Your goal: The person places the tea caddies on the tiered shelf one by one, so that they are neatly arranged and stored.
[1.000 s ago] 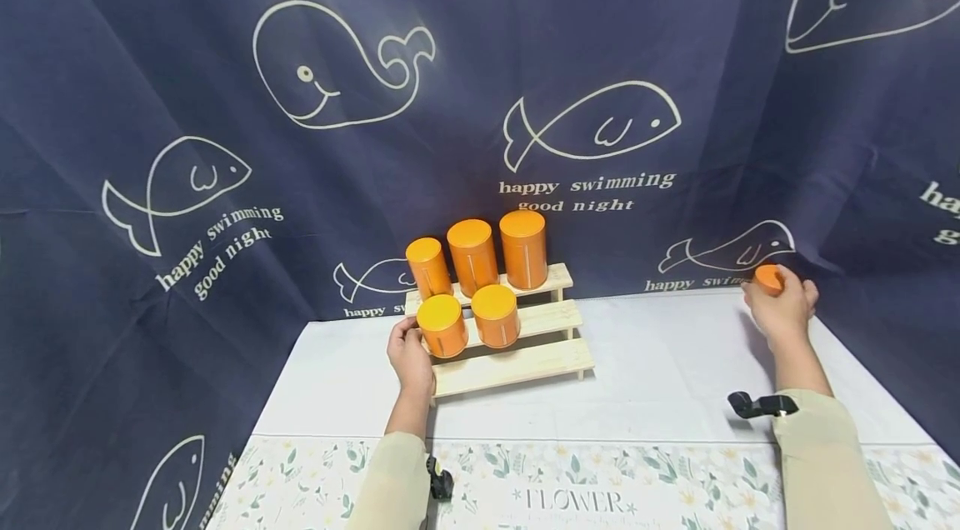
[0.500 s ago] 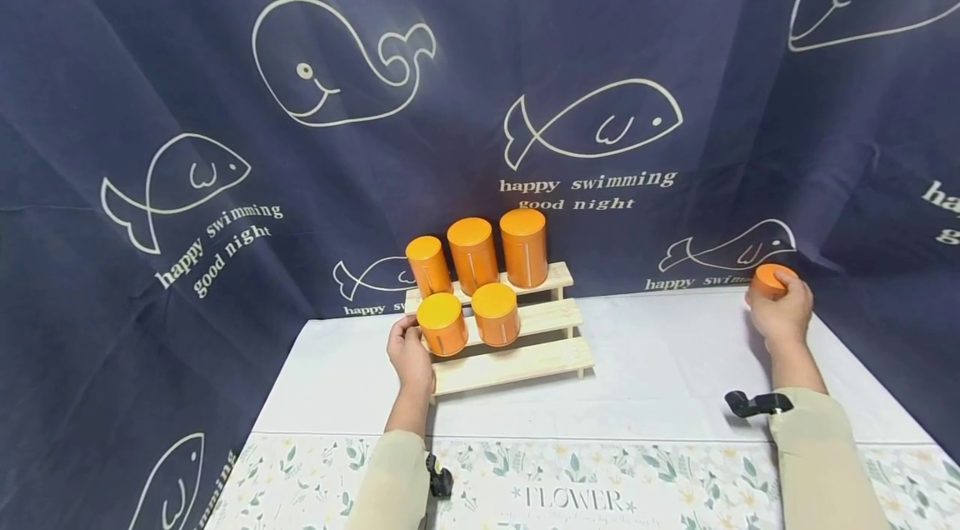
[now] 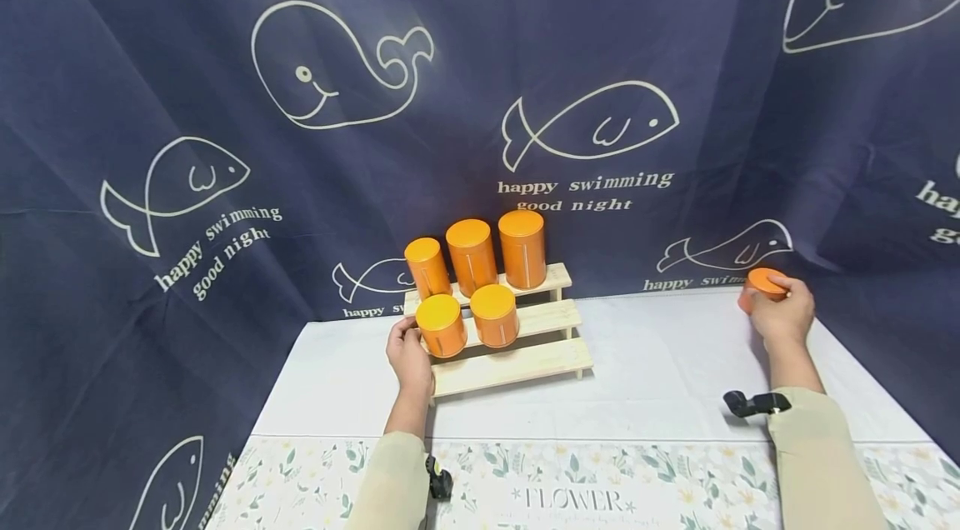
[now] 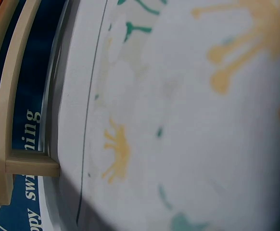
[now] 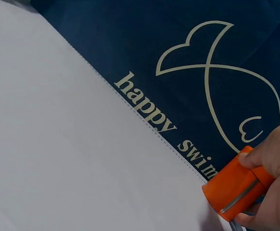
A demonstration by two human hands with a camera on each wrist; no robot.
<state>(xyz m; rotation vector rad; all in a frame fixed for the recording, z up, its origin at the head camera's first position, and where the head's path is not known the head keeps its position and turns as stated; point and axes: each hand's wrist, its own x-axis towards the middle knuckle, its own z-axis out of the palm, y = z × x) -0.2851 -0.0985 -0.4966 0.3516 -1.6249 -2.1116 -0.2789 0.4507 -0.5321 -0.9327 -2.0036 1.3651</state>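
Observation:
At the table's far right corner, my right hand (image 3: 782,317) holds an orange canister (image 3: 759,283) by its side. The right wrist view shows the thumb on one side of this canister (image 5: 229,187) and a fingertip on the other, its base close over the white table. My left hand (image 3: 410,359) grips the left end of a three-tier wooden rack (image 3: 517,365), beside an orange canister (image 3: 442,330) on the middle tier. A second short canister (image 3: 496,317) stands to its right. Three taller canisters, the middle one (image 3: 472,259) among them, line the top tier.
A dark blue curtain (image 3: 465,38) with whale and fish drawings hangs behind and beside the table. The white tabletop (image 3: 660,363) has a floral strip (image 3: 570,472) along the front. The rack's lowest tier is bare wood.
The right hand's canister has shifted slightly left and down, and more of its side shows. The left hand, the rack and the canisters on it stay in place.

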